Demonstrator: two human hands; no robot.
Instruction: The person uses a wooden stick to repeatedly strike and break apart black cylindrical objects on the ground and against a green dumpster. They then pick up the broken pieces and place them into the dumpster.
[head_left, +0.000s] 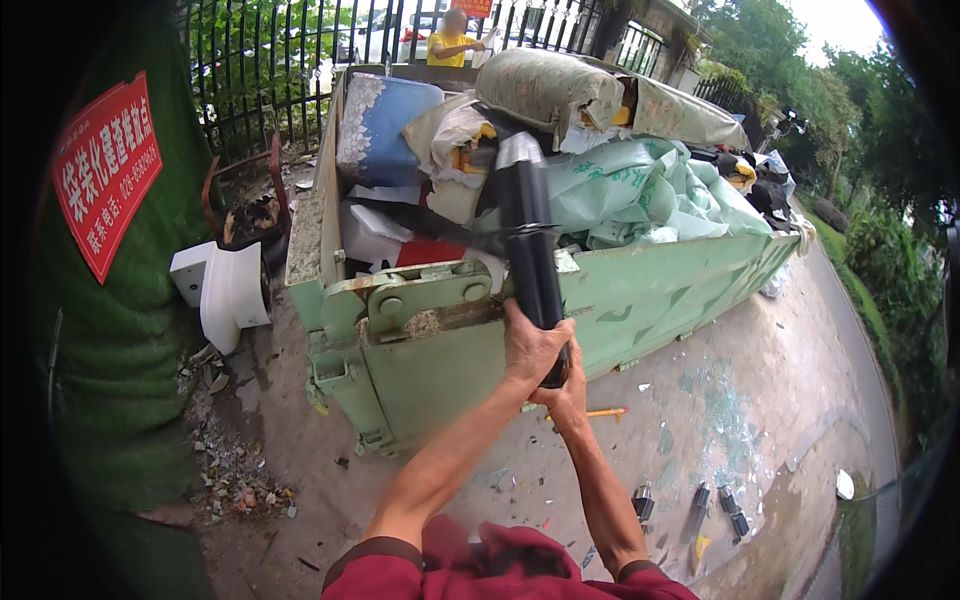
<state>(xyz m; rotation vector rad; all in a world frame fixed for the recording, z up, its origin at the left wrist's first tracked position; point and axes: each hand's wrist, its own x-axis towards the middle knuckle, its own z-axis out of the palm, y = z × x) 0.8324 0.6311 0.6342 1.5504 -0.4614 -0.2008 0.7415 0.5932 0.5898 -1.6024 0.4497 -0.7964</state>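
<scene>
My left hand (531, 346) and my right hand (568, 386) are both closed around the lower end of a long black tube-like object (531, 255), blurred, with a silvery upper end. It is held upright in front of a green metal skip (450, 375), its top over the load. Behind it in the skip lie pale green woven sacks (600, 187), a torn rolled mattress or cushion (551, 86) with yellow filling, and a blue panel with a floral edge (386, 124). What exactly the black object is, I cannot tell.
Broken glass (727, 420) and several black pieces (699, 506) lie on the ground at right. A white ceramic fixture (232, 289) stands left of the skip, near rubble (240, 480). A person in yellow (450, 45) is beyond the black fence (262, 67).
</scene>
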